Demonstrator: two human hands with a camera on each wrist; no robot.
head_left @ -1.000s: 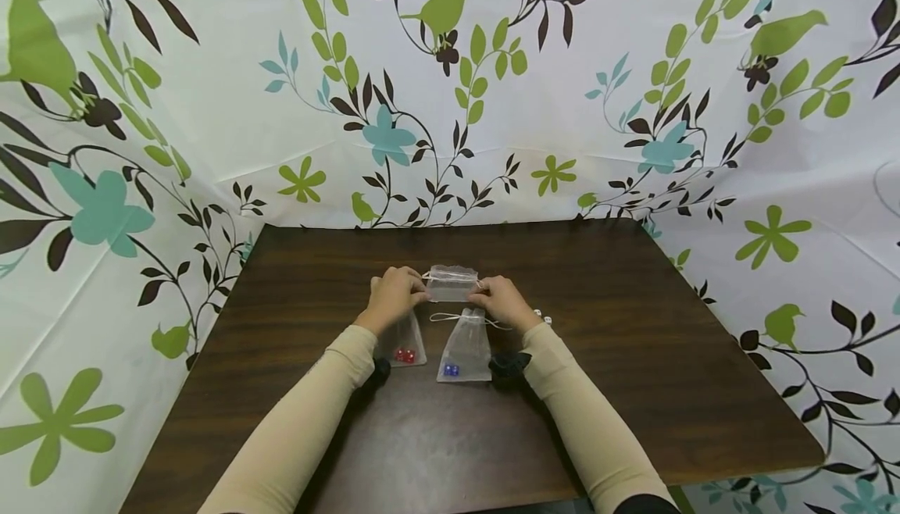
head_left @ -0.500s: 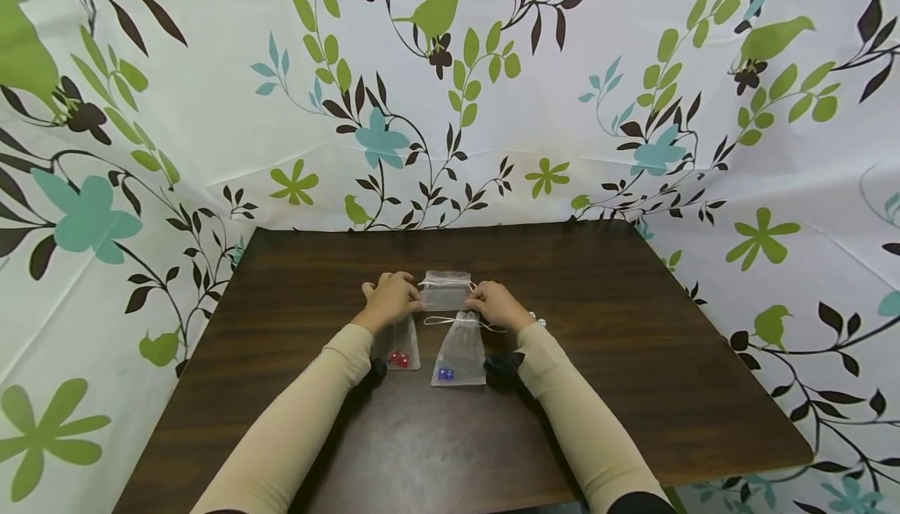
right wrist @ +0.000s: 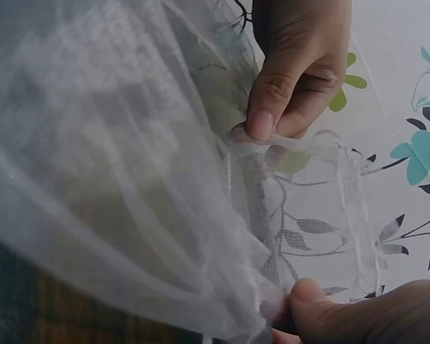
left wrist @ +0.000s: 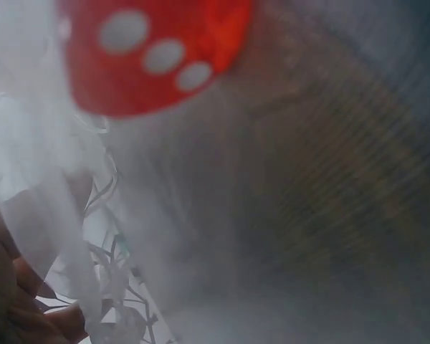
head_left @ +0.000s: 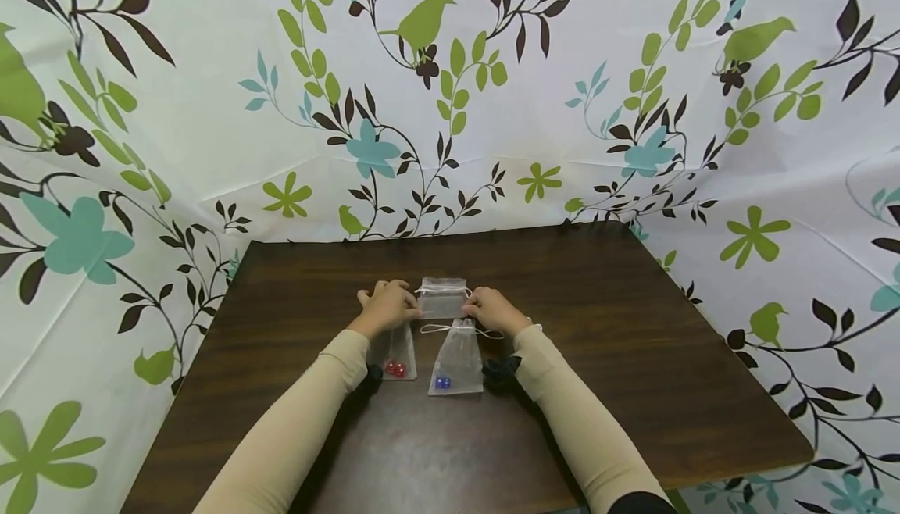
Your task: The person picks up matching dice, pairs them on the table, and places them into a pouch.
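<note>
A small sheer white drawstring bag (head_left: 441, 307) is stretched between my two hands. My left hand (head_left: 388, 307) pinches its lower left corner between thumb and fingers. At the lower right corner, my right hand (head_left: 494, 309) holds it the same way; both pinches show in the right wrist view, where the see-through bag (right wrist: 312, 215) has its cord across the far end. Beneath my left wrist lies a sheer bag with red dice (head_left: 395, 369), partly covered. Between my forearms is another bag (head_left: 457, 354) holding blue dice (head_left: 442, 383), its cord loops spread sideways.
White dice (head_left: 537, 326) peek out behind my right wrist, mostly hidden. Everything lies on a dark wooden table (head_left: 598, 389), with a patterned cloth (head_left: 492, 147) hanging behind it. A dark band (head_left: 501, 368) sits under my right wrist.
The head view has shifted slightly. My fingers have slid a little lower along the sides of the bag to its near corners, and it looks slightly taller. The two filled bags have stayed put.
</note>
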